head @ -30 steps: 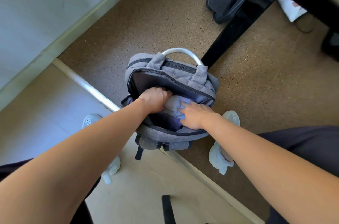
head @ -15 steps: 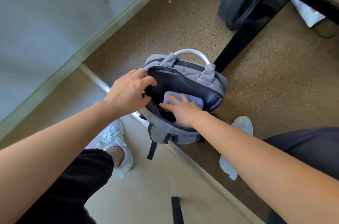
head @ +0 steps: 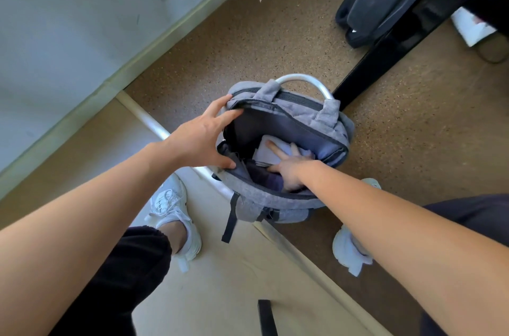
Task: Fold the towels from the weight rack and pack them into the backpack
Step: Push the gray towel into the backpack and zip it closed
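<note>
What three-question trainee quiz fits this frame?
1. True or false: the backpack is zipped shut.
2. Pick one. The right hand is: A) inside the backpack, fingers flat on the towel; B) outside the backpack; C) out of view.
3. Short answer: which hand spreads the backpack's mouth?

Key:
1. False, the main compartment is open.
2. A.
3. The left hand, fingers on the far rim and thumb on the near rim.
</note>
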{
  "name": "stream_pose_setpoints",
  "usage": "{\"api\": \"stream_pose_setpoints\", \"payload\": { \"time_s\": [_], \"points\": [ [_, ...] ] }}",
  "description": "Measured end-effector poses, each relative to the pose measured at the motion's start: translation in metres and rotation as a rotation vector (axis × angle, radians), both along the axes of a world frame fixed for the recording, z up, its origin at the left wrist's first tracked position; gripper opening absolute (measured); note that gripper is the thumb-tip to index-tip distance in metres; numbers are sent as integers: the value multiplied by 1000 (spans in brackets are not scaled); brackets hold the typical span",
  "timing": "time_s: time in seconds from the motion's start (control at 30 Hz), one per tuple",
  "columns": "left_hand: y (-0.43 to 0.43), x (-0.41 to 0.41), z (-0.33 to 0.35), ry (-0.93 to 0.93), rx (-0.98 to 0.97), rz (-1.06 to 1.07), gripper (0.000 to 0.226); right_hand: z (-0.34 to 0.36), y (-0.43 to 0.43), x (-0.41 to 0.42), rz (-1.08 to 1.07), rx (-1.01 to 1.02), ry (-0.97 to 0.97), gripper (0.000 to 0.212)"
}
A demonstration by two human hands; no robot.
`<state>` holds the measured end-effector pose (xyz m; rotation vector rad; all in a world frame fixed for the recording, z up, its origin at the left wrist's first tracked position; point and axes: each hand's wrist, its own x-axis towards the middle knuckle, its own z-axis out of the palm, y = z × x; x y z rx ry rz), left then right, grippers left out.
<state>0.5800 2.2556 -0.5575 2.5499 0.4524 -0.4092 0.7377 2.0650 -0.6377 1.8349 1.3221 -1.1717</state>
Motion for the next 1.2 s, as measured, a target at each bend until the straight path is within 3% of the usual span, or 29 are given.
{"api": "stream_pose_setpoints", "payload": {
  "time_s": [0.13,0.2,0.33,0.47,0.57,0.63,0.73,0.97,1.1,1.2],
  "points": [
    [4,-2,-1,-41,-33,17,111,24,3,-18,98,274,-70,55],
    [4,-4,-2,-39,-54,20,109,29,7,-29,85,192,-82,45],
    [8,-9,-2,-42,-69,21,107,12,1,-24,67,-171,-99,51],
    [8,-7,-3,-37,-69,47,105,-5,-8,2,127,-156,-36,67],
    [6,-6,-4,-44,-90,89,102,-3,-7,11,71,-112,39,61],
    [6,-7,-5,-59,-118,104,95,7,-8,14,-8,-59,97,47],
    [5,-8,-9,-81,-204,186,72,37,-7,19,-154,83,179,42],
    [1,2,-25,-51,-477,705,9,137,-8,20,-434,567,228,34],
    [2,13,-31,17,-616,859,25,185,-37,-5,-401,618,182,72],
    [-4,22,-28,74,-673,855,40,176,-49,-26,-265,523,147,67]
  ]
}}
